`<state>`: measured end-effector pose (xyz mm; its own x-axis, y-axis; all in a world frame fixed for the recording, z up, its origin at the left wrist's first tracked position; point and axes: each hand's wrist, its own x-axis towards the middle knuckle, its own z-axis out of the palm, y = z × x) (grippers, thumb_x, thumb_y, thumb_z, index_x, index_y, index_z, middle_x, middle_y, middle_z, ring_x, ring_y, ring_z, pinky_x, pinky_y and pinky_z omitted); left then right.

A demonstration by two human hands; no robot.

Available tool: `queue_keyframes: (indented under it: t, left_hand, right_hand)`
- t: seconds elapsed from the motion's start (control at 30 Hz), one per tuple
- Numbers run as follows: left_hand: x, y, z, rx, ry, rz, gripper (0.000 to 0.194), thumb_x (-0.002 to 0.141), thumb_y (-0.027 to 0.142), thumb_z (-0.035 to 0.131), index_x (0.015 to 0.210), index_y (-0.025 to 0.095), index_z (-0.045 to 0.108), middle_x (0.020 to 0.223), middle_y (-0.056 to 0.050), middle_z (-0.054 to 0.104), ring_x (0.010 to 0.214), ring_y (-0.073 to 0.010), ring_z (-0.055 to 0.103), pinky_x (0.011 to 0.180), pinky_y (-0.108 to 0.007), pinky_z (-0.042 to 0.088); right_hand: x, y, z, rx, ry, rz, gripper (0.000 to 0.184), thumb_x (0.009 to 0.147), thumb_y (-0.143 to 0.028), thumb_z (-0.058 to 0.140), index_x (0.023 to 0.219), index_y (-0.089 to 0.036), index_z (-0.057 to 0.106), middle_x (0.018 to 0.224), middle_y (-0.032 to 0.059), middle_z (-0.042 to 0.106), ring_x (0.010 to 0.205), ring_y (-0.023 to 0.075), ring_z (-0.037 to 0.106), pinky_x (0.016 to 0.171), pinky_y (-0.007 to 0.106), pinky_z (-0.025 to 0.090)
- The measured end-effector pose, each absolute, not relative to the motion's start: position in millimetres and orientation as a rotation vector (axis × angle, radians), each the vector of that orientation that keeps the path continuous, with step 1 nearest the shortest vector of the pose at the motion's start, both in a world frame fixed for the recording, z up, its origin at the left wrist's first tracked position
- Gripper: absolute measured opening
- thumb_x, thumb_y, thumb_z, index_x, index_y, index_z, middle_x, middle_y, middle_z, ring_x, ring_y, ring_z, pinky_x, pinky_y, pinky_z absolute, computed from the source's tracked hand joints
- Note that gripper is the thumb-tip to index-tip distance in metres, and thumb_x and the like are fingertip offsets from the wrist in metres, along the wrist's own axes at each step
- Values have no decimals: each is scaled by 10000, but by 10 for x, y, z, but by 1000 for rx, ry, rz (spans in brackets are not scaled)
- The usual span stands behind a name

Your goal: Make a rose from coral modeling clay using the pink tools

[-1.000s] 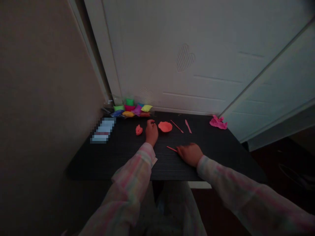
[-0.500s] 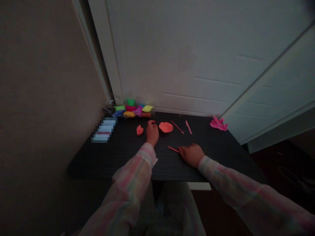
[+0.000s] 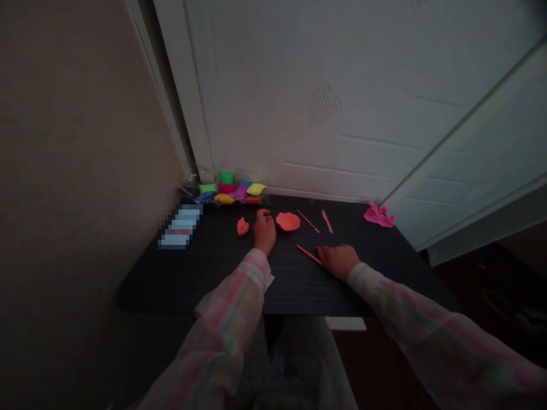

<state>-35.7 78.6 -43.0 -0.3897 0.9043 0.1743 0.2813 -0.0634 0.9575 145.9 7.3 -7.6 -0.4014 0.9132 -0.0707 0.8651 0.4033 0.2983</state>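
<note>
My left hand [image 3: 264, 231] rests on the black table [image 3: 205, 273], fingers curled, between a small orange clay lump [image 3: 242, 226] and a flattened orange clay disc [image 3: 288, 221]. What, if anything, it grips is hidden. My right hand [image 3: 339, 260] is closed on the end of a thin red modelling stick [image 3: 308, 254], which points up and left from the fingers. Both sleeves are pale plaid.
Two more pink tools, a thin stick [image 3: 308, 221] and a knife [image 3: 327, 220], lie beyond the disc. Bright clay packets [image 3: 228, 190] are piled at the back left, a crumpled pink wrapper [image 3: 378, 216] at the back right. White doors stand behind the table.
My right hand moved slightly away from me and to the right with the red stick, whose tip now points more steeply up and left. My left hand stayed put.
</note>
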Motion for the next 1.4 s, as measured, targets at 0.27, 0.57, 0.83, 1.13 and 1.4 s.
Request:
queue_keyframes:
  t: [0.27, 0.57, 0.83, 1.13, 1.4]
  left_hand:
    - [-366, 773, -417, 1262, 1675, 1485, 172, 709, 127, 361, 853, 192, 429, 633, 15, 476, 582, -116, 471, 566, -242, 356]
    - [-367, 764, -398, 1258, 1678, 1493, 173, 701, 120, 369, 846, 191, 433, 650, 12, 484, 590, -114, 476, 572, -241, 363]
    - [-371, 787, -419, 1247, 1673, 1491, 184, 692, 115, 374, 847, 192, 437, 652, 10, 489, 600, -118, 481, 580, -244, 366]
    - [-375, 775, -414, 1247, 1657, 1512, 172, 693, 120, 377, 838, 191, 434, 658, 10, 491, 611, -117, 483, 588, -242, 366]
    - [-371, 784, -425, 1251, 1660, 1496, 170, 697, 127, 368, 843, 195, 423, 619, 21, 467, 573, -114, 467, 557, -238, 360]
  right_hand:
    - [1459, 54, -98, 1584, 2425, 313, 460, 831, -342, 182, 717, -165, 591, 646, 77, 634, 587, 177, 585, 576, 280, 345]
    - [1792, 138, -1, 1911, 2395, 73, 608, 843, -345, -3, 756, -166, 571, 668, 35, 620, 594, 108, 555, 506, 195, 326]
    - [1767, -7, -93, 1782, 2356, 240, 434, 818, -365, 218, 703, -161, 583, 654, 75, 631, 589, 142, 568, 554, 237, 312]
    - [1697, -26, -89, 1645, 2434, 352, 439, 826, -326, 213, 690, -146, 589, 625, 86, 633, 566, 149, 574, 552, 265, 297]
    - [1654, -13, -123, 1666, 2427, 370, 450, 825, -330, 203, 706, -148, 596, 625, 88, 634, 574, 150, 577, 558, 264, 304]
